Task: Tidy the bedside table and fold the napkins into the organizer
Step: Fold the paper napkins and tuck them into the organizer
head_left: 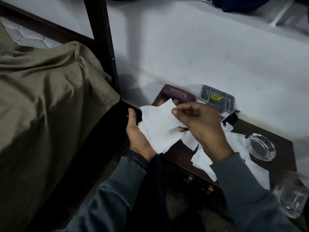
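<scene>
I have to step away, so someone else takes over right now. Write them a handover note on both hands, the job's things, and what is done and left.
Left hand: supports the white napkin from below, grip closed on its edge.
Right hand: pinches the same napkin's upper edge, mid-fold.
More napkins lie loose on the dark bedside table, partly under the right arm.
The organizer sits at the table's back by the wall, beside the purple glasses case; no napkins visible in it.
A glass ashtray and a clear bottle are at the right.
Done: nothing stored yet.
Left: finish this fold, fold the others, fill the organizer, tidy the rest.
</scene>
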A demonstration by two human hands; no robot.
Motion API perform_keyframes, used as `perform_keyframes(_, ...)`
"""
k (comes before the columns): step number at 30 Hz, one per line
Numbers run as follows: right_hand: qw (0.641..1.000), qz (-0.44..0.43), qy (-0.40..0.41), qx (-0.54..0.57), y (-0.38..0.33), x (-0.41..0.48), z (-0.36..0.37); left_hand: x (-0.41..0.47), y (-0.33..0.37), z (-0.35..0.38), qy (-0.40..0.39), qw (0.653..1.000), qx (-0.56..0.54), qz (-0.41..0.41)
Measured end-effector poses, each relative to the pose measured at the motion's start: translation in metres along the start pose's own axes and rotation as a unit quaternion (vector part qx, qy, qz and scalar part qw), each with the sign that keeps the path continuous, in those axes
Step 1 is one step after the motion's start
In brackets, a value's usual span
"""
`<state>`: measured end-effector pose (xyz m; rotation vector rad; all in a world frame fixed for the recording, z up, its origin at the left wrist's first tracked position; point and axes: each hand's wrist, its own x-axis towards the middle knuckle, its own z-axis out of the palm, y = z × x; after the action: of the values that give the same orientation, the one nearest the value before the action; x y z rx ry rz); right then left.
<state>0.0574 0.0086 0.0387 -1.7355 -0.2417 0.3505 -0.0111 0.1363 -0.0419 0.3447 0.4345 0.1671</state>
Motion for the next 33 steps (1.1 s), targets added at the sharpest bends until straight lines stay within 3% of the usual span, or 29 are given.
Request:
perform_keyframes(6,0.977,-0.107,0.028,-0.182,0.02,-0.001,0.004,0.003,0.001,-0.005,-0.03,0.999,-0.016,-0.034)
perform_keyframes(16,0.991,-0.061,-0.062,-0.101,0.003,0.005,-0.022,0.002,0.001,0.0,-0.036,0.997,-0.034,-0.052)
perform_keyframes(22,0.989,-0.035,-0.078,-0.121,0.004,0.006,-0.012,0.001,0.0,0.003,-0.035,0.998,-0.035,-0.047)
perform_keyframes(29,0.956,-0.116,0.001,-0.268,0.024,0.011,-0.002,0.004,-0.001,-0.003,-0.044,0.997,-0.039,-0.05)
perform_keyframes(33,0.956,-0.107,0.04,-0.271,0.026,0.013,0.001,0.004,0.001,-0.005,-0.04,0.997,-0.038,-0.05)
